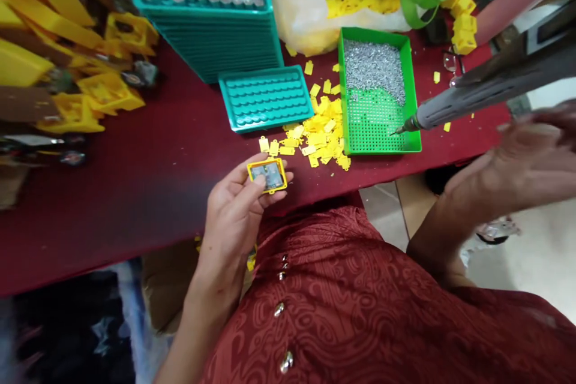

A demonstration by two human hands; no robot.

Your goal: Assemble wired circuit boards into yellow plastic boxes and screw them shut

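Between the thumb and fingers of my left hand (240, 198) is a small yellow plastic case (284, 179), its open side up, with a grey-green circuit board (272, 174) inside. My right hand (517, 159) is smeared by motion at the right edge, and its fingers cannot be made out. Just above it an electric screwdriver (472, 96) slants in from the right, its bit over a green basket (416, 126). Whether the hand touches the screwdriver cannot be told. Small silvery screws (373, 69) fill the far part of that basket.
Small yellow plastic pieces (326, 132) lie heaped beside the basket. A teal tray (265, 126) with rows of hollows sits before a tall teal tray stack (216, 36) topped with round metal discs. Larger yellow housings (108, 93) crowd the left; a plastic bag (292, 6) stands behind.
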